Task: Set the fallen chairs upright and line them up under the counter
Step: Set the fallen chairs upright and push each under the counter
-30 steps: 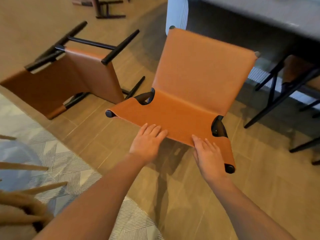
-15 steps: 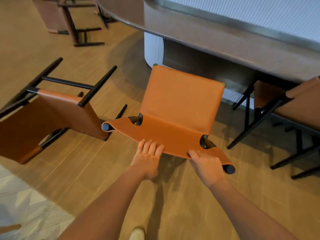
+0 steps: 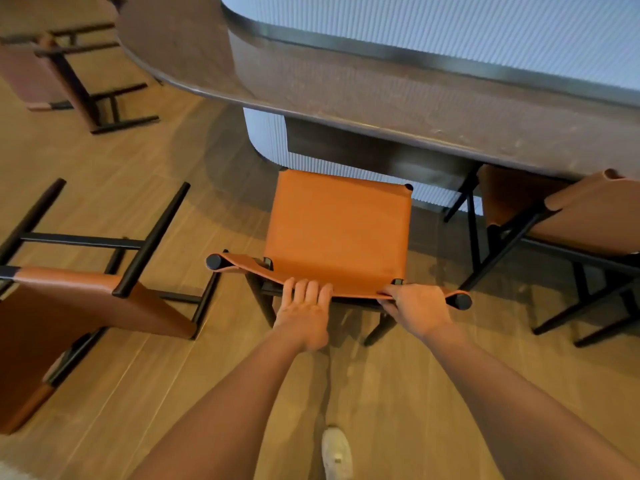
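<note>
Plank floor [image 3: 114, 161], curved grey counter [image 3: 381, 98]

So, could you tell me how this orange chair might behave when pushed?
The orange chair probably slides, not rolls: plain black legs, no wheels. Its leather edge sags between the frame ends, so it likely flexes under the left hand and right hand.
</note>
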Available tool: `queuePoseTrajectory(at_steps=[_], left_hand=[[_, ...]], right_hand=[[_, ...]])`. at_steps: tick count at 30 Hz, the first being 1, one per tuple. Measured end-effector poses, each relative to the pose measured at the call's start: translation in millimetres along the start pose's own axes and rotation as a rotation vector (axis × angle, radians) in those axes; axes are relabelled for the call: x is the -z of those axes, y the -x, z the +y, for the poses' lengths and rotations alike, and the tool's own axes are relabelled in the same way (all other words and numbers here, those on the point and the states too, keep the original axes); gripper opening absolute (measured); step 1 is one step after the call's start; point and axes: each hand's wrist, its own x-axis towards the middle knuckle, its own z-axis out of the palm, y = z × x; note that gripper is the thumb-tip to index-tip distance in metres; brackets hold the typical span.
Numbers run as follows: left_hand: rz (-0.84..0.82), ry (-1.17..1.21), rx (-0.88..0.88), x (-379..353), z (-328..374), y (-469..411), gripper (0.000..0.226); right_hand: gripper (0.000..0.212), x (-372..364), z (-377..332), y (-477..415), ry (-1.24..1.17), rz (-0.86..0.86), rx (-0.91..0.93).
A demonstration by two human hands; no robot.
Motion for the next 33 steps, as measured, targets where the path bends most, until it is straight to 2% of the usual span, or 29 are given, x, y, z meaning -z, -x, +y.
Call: queuePoseTrajectory(at_steps=[7,13,16,19,21,23,25,26,27,29,30,31,33], left_hand=[[0.035,0.003,0.003,37.0,-12.0,-70.7,0.07],[0.046,0.051,0.008,56.5,-19.8,-108.9,0.057],[0.031,0.087,0.026,60.0,-21.7,-120.6,0.06],[0.015,0.114,0.031,57.9,-23.7,-121.5,0.061],[0.024,0.193,0.038,62.7,-25.2,-123.0,0.059],[0.138,0.354,0.02,70.4,-26.1,-122.6,0.049],[0.364,0.665,0.028,73.7,-26.7,-114.0,0.031],[0.48,0.855,0.112,73.1,-26.4,-108.3,0.023],[0.562,1.047,0.265,72.0,-25.4,-102.0,0.017],[0.593,1.439,0.612,70.6,-25.9,-97.1,0.016],[0.525,1.641,0.727,70.4,-27.0,-98.7,0.022],[0.418,1.834,0.782,71.8,-30.1,-104.1,0.032],[0.222,2.112,0.805,76.9,-38.3,-119.0,0.052]], right_hand=[[0.035,10.6,38.7,-73.5,-0.073,0.009,0.026],[0.067,19.7,53.3,-109.6,-0.189,-0.02,-0.014],[0.078,24.0,57.8,-118.8,-0.268,-0.024,-0.057],[0.076,29.2,55.5,-117.3,-0.281,-0.055,-0.066],[0.063,32.0,51.4,-116.2,-0.277,-0.044,-0.109],[0.04,34.4,39.1,-109.0,-0.426,0.151,-0.235],[0.018,35.1,16.7,-91.8,-0.708,0.477,-0.379],[0.012,33.5,4.2,-81.8,-0.84,0.594,-0.466],[0.015,32.0,-8.7,-71.9,-0.989,0.641,-0.589],[0.012,26.5,-26.1,-64.1,-1.279,0.587,-0.898],[0.004,24.2,-29.7,-65.3,-1.427,0.495,-1.035],[0.015,24.6,-29.9,-71.0,-1.593,0.367,-1.142],[0.04,28.7,-25.0,-87.0,-1.986,0.165,-1.21]])
